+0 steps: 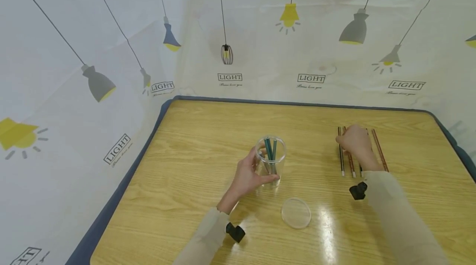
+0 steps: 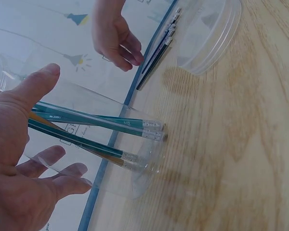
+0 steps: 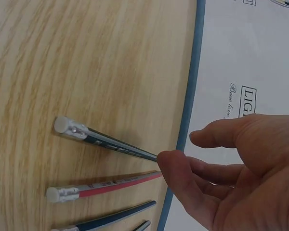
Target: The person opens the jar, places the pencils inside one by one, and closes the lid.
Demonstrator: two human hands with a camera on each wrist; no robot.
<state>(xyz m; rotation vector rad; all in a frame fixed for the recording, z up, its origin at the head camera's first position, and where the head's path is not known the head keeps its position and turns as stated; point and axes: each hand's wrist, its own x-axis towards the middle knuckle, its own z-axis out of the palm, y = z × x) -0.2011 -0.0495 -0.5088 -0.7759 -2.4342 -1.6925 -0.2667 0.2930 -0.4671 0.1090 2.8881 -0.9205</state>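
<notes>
My left hand [image 1: 246,177] grips a clear plastic cup [image 1: 281,166], thumb on the near side. Inside lean several green pencils [image 2: 86,120] and a yellowish one, eraser ends down in the left wrist view. My right hand [image 1: 358,143] hovers at a row of pencils lying side by side on the table. In the right wrist view, its thumb and index finger are apart, and the index fingertip overlaps the far end of a dark pencil [image 3: 120,147]; whether they touch cannot be told. Next to it lie a red pencil [image 3: 115,185] and a dark blue one [image 3: 113,216].
A round clear lid [image 1: 296,213] lies on the wooden table [image 1: 186,182], nearer me than the cup. A red pencil [image 1: 380,149] is at the row's right end. White sheeting [image 1: 260,50] printed with lamps stands behind the table's blue edge.
</notes>
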